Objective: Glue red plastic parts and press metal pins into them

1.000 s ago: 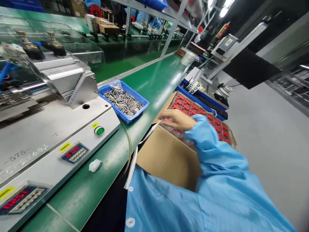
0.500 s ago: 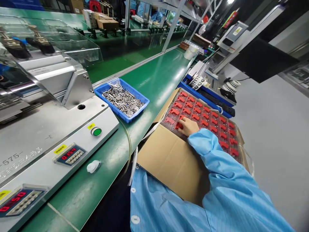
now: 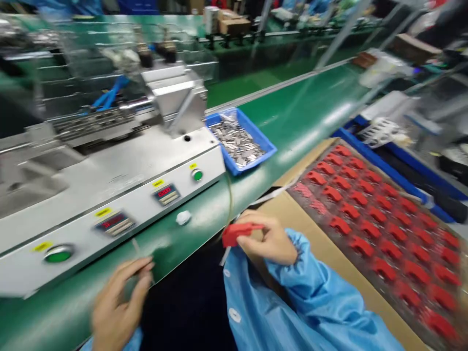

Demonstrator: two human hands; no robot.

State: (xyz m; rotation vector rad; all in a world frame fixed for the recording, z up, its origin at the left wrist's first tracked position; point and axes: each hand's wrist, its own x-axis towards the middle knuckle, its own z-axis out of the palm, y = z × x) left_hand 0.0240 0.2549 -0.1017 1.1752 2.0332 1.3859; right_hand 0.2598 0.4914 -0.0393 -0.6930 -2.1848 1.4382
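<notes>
Right hand (image 3: 268, 241) has lifted a red part (image 3: 237, 233) off the tray (image 3: 369, 214)

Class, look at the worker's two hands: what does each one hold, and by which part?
The right hand pinches a red part by its right end. The left hand seems to hold a thin pin; blur hides where.

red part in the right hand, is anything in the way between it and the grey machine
Nothing visible does. The right hand holds the red part above the green belt's near edge; only bare belt and a small white cap lie before the machine.
</notes>
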